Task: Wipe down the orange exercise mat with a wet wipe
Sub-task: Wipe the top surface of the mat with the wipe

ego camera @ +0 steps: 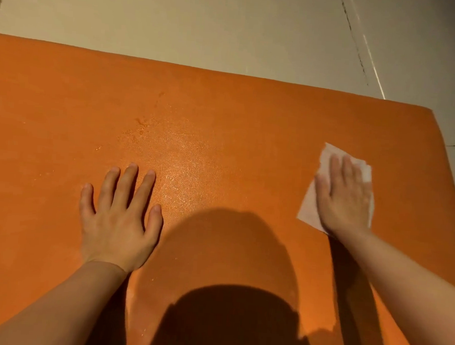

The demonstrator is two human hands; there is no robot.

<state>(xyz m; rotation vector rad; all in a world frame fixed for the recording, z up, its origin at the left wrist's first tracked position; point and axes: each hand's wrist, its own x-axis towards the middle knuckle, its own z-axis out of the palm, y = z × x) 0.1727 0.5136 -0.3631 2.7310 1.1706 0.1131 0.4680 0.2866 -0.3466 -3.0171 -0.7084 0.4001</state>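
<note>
The orange exercise mat (pixel 224 113) fills most of the view, lying flat on the floor. A damp, shiny patch shows near its middle. My left hand (pixel 119 216) rests flat on the mat at the left, fingers spread and straight. My right hand (pixel 344 198) presses flat on a white wet wipe (pixel 308 206) near the mat's right edge, fingers straight. The wipe sticks out past my fingertips and beside my palm; the rest of it is hidden under the hand.
Pale floor tiles (pixel 203 19) with dark grout lines lie beyond the mat's far edge and to the right. A dark shadow of my head and body falls across the mat's near middle.
</note>
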